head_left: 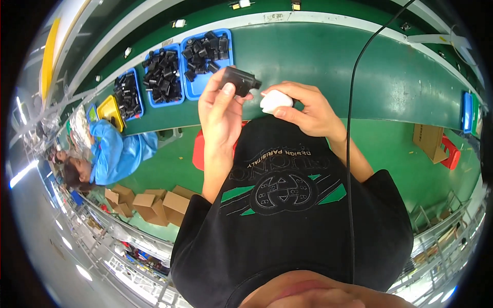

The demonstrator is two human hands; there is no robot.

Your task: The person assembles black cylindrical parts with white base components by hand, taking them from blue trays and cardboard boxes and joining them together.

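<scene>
My left hand [221, 105] is closed around a black plastic adapter-like block [239, 81], whose narrower end points right. The thumb rests on its near face and the fingers are behind it. Close by on the right, my right hand [308, 105] grips a small white rounded piece [278, 101] between thumb and fingers; its exact kind is unclear. A gap separates the two pieces. Both hands are raised over the near edge of the green worktable [303, 56]. Just beyond the left hand, a blue tray [202, 88] holds several black blocks.
To the left stand another blue tray [167, 104], a third blue tray [136, 72] and a yellow tray [108, 109]. A person in a blue garment [120, 154] sits there. A black cable [351, 102] hangs at the right. Cardboard boxes [150, 209] stand on the floor.
</scene>
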